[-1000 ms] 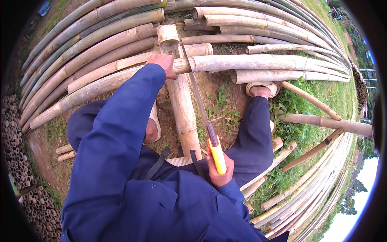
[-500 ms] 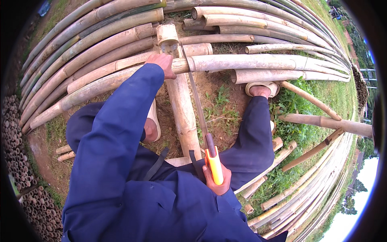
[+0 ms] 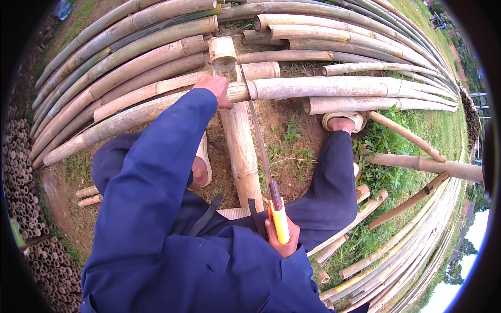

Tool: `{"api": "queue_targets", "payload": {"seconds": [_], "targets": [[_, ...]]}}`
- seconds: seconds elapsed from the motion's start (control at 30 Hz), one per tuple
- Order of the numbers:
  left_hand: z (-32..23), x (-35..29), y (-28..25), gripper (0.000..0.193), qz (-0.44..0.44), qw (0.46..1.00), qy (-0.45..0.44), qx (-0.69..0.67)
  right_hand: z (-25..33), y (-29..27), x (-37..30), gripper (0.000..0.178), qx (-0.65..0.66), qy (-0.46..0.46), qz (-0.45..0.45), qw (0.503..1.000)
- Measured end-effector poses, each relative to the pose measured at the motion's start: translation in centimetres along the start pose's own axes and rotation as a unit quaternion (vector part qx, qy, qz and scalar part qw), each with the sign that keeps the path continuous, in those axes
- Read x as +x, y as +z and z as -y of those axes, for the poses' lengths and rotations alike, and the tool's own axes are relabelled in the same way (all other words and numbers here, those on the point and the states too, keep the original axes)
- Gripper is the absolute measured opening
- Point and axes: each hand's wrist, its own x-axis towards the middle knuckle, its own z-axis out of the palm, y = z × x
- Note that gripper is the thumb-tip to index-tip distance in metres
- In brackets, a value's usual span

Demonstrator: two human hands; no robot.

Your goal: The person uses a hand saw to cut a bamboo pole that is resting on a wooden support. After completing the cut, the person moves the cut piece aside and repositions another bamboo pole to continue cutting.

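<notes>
My left hand (image 3: 216,89) is closed over a long pale bamboo pole (image 3: 323,87) that runs crosswise in front of me. It holds the pole just left of the saw blade. Beneath the pole, a thick bamboo support (image 3: 240,151) slopes from a notched upper end (image 3: 223,49) down between my legs. My right hand (image 3: 286,241) is wrapped round the orange and yellow handle (image 3: 279,221) of a handsaw (image 3: 259,133). The long, narrow blade reaches away from me and lies against the pole, its tip past the far side. How deep any cut goes cannot be made out.
Many bamboo poles (image 3: 156,21) lie side by side beyond the work. Stacked bamboo ends (image 3: 26,177) stand at the left. On the right are a frame of bamboo bars (image 3: 417,163), green weeds (image 3: 383,135) and more poles (image 3: 386,250). My sandaled feet (image 3: 344,124) straddle the support.
The whole view has shifted slightly, so everything appears a little lower and further right. Both hands keep their grips, and the saw stays against the pole at nearly the same place.
</notes>
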Motion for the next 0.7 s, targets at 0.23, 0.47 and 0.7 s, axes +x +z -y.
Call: {"api": "queue_targets", "payload": {"seconds": [0.23,0.47,0.7], "targets": [[0.0,1.6,0.3,0.06,-0.013,1.0,-0.002,0.003,-1.9,6.3,17.6,0.013,0.08,-0.109,-0.042,0.99],[0.8,0.6,0.8,0.06,-0.029,0.999,-0.003,-0.012,-2.2,2.2,3.4,0.028,0.045,-0.04,-0.031,0.998],[0.4,1.2,1.5,0.06,-0.01,1.0,-0.012,-0.016,-3.8,4.6,12.1,0.012,0.056,-0.019,-0.004,0.998]]}}
